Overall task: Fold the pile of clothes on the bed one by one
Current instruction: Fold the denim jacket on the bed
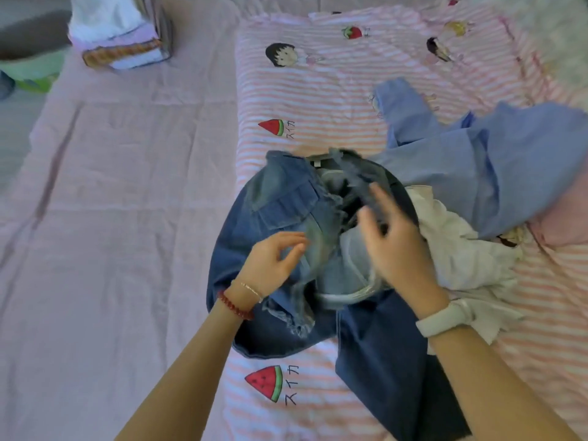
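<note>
A crumpled pair of blue jeans (270,218) lies bunched in the middle of the bed, one dark leg trailing toward the near edge. My left hand (273,259) hovers over the jeans' left side, fingers loosely curled and holding nothing. My right hand (388,237) is above the waistband area, fingers spread and blurred; whether it touches the denim I cannot tell. A light blue shirt (477,154) and a white garment (461,249) lie heaped to the right of the jeans.
A pink striped quilt (318,90) with cartoon prints covers the bed's right part; a plain pink sheet (127,202) covers the left. A stack of folded clothes (124,36) stands at the far left corner. A green object (31,71) sits beyond the bed's left edge.
</note>
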Demonstrator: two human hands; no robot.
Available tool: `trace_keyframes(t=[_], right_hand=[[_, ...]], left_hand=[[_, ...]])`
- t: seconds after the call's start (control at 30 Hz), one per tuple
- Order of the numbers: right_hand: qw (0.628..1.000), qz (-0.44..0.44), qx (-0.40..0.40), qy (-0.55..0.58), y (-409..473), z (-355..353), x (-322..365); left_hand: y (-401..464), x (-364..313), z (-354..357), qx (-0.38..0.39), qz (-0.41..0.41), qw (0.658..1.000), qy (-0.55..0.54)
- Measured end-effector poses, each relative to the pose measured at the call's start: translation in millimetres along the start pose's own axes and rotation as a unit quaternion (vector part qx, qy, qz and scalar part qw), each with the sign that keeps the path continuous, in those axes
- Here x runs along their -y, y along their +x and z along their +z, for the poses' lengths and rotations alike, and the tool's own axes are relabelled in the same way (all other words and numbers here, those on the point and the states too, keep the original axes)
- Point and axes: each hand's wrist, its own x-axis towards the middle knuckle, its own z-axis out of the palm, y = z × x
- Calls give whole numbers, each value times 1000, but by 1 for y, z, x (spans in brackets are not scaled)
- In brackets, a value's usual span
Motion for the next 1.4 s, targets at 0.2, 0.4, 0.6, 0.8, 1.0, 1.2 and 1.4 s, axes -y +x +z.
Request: trace_keyframes(t=[0.2, 0.4, 0.6, 0.8, 1.0, 1.2, 1.4], right_hand=[[946, -32, 256, -195, -51, 55, -51], [904, -71, 246, -343, -97, 104, -65], [928, -130, 97, -334, -81, 110, -80], [950, -231, 20, -207, -43, 112, -12], [938, -223, 145, -222, -44, 145, -3], [994, 19, 37, -97, -85, 113, -52], [946, 312, 52, 70, -109, 112, -74]], left_hand=[[-56, 79, -5, -243, -341, 908, 28], [-51, 116, -2, -216, -384, 887, -140], [-44, 99, -50, -222, -188, 957, -20], [-21, 97, -135, -295, -159, 919, 207], [-16, 114, -136, -294, -163, 930, 148], [-81, 122, -31, -160, -300, 916, -215], [-84, 129, -4, -215, -418, 807, -358]])
